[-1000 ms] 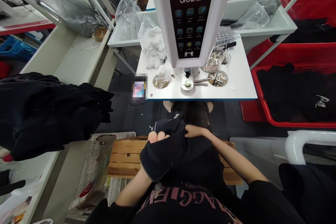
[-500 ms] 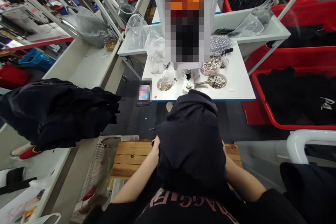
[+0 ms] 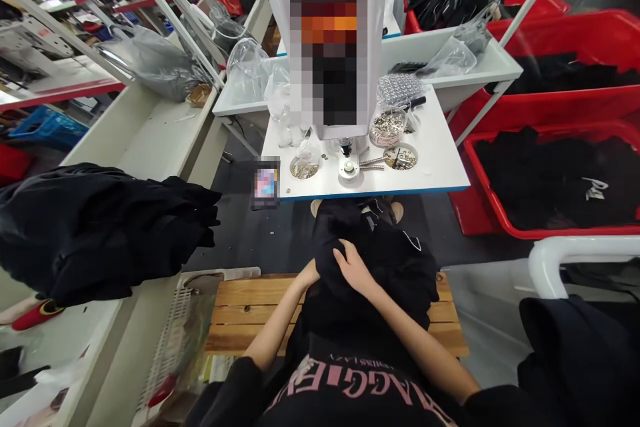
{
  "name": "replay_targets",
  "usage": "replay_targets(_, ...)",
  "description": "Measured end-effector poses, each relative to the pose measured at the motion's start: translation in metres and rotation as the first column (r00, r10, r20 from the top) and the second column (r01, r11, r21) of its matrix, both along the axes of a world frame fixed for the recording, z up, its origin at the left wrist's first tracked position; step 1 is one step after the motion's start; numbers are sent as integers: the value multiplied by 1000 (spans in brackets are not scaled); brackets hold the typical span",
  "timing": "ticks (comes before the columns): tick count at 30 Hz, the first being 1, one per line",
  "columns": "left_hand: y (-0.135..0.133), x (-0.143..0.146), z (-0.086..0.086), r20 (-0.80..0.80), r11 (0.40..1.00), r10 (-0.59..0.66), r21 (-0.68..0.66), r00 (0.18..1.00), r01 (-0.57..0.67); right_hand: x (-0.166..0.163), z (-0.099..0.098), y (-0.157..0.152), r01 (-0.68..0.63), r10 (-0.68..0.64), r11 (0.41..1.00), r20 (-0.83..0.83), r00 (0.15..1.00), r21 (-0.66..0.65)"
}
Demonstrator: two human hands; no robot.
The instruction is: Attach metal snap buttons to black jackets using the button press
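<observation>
A black hooded sweatshirt [image 3: 370, 287] lies bunched across my lap, above a wooden slat bench [image 3: 250, 313]. My left hand [image 3: 310, 274] grips a fold of it at the near left, partly hidden by the cloth. My right hand [image 3: 354, 268] rests on top of the fabric, its fingers lying on a fold. Ahead stands a white snap press [image 3: 325, 47], its display pixelated, on a small white table [image 3: 440, 160]. Neither hand touches the press.
A pile of black garments [image 3: 100, 233] lies on the left bench. Red bins holding black clothing [image 3: 550, 180] stand at the right. Dishes of metal snaps [image 3: 400, 157] and a jar of snaps [image 3: 387, 127] sit by the press. A white rail [image 3: 565, 260] curves near right.
The sweatshirt, held up high half a second ago, has come down onto my lap and spread out. My right hand has come back into view on top of it.
</observation>
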State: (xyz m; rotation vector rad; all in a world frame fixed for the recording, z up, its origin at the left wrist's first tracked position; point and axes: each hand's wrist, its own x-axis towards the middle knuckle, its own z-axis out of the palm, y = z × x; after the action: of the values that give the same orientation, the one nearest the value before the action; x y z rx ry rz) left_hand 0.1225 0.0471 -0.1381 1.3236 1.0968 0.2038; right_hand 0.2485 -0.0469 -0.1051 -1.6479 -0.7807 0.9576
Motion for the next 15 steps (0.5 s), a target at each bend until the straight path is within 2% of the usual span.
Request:
replay_targets(1, 4, -9, -2, -46, 1000, 24, -7, 999, -24, 11, -8, -12, -70, 71, 997, 102, 992, -18)
replay_targets(3, 10, -30, 3, -114, 991, 130, 29, 985, -128, 34, -12, -36, -144, 150, 989, 300, 942, -44)
replay_targets(5, 11, -44, 22, -100, 965, 215, 176, 972, -195, 60, -6, -54, -120, 146, 989, 507, 849, -85)
replay_targets(6, 9, -45, 35, -74, 943, 203, 282, 976, -175, 73, -3, -60, -84, 135, 990, 603, 786, -113)
replay_targets(7, 6, -42, 49, -49, 911, 133, 400, 990, -102, 87, -1, -64, -46, 133, 989, 683, 718, -143)
replay_targets(8, 2, -33, 64, -52, 858, 3, 513, 999, 25, 100, -2, -65, -19, 146, 984, 741, 655, -177)
replay_targets(9, -2, -21, 76, -77, 774, -149, 611, 986, 165, 111, -4, -65, -10, 179, 976, 775, 606, -217)
replay_targets(11, -9, 12, 94, -161, 543, -452, 730, 877, 414, 132, -12, -61, -29, 269, 951, 779, 567, -308)
replay_targets(12, -10, 30, 97, -215, 444, -550, 743, 807, 501, 140, -17, -59, -51, 309, 937, 751, 583, -345)
replay_targets(13, -10, 47, 96, -263, 380, -611, 729, 746, 569, 148, -20, -58, -81, 334, 927, 705, 626, -367)
replay_targets(15, -7, 76, 87, -360, 346, -653, 641, 667, 685, 160, -23, -58, -129, 318, 931, 583, 748, -342)
